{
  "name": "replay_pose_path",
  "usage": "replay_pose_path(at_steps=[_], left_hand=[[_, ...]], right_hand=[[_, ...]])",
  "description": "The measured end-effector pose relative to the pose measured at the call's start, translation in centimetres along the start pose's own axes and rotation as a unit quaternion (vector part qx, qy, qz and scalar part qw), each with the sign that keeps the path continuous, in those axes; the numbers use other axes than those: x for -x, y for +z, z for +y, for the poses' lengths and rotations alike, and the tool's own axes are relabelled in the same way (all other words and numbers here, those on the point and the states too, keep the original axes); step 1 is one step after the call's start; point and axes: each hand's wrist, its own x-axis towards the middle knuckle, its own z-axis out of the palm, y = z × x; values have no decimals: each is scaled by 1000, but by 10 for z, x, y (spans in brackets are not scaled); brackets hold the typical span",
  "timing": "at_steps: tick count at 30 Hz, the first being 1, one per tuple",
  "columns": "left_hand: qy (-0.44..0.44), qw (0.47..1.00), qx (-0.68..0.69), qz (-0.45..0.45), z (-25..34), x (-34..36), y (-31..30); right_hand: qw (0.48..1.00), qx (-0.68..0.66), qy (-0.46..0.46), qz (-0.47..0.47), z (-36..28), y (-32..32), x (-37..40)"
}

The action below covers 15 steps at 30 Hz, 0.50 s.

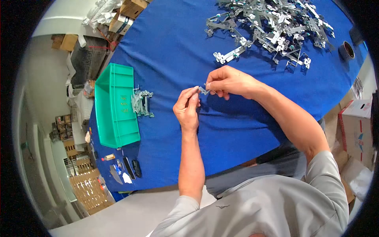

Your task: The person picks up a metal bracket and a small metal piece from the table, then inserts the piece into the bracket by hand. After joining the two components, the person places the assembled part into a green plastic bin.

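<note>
Over the blue cloth, a small silvery metal bracket (203, 91) is held between my two hands. My left hand (187, 108) pinches its left end between thumb and fingers. On the other side, my right hand (230, 82) has its fingertips closed at the right end of the bracket. The fingers cover much of the piece, so its full shape is hidden. Beyond my hands lies a large heap of similar metal brackets (276, 27), with one longer bracket (231, 54) at its near edge.
A green plastic bin (118, 106) stands at the left, with a small stack of metal brackets (142, 102) beside it. Small tools (127, 168) and a little bottle (108, 157) lie at the near left. A dark round container (346, 51) sits far right, and a carton (357, 126) is beyond the table.
</note>
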Motion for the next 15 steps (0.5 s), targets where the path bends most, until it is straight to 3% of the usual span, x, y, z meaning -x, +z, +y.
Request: replay_pose_path(at_steps=[2, 6, 9, 11, 15], left_hand=[[10, 1000, -2, -28, 1, -1, -2], [18, 997, -58, -56, 9, -2, 0], [-39, 999, -31, 9, 1, -2, 4], [-108, 991, 28, 72, 2, -3, 9], [-117, 989, 49, 74, 1, -5, 7]], right_hand=[[1000, 9, 20, 4, -3, -1, 1], [991, 51, -101, 72, 2, 4, 0], [990, 3, -44, 135, -9, 6, 2], [993, 23, -17, 111, -9, 5, 2], [995, 73, -10, 66, -11, 14, 5]])
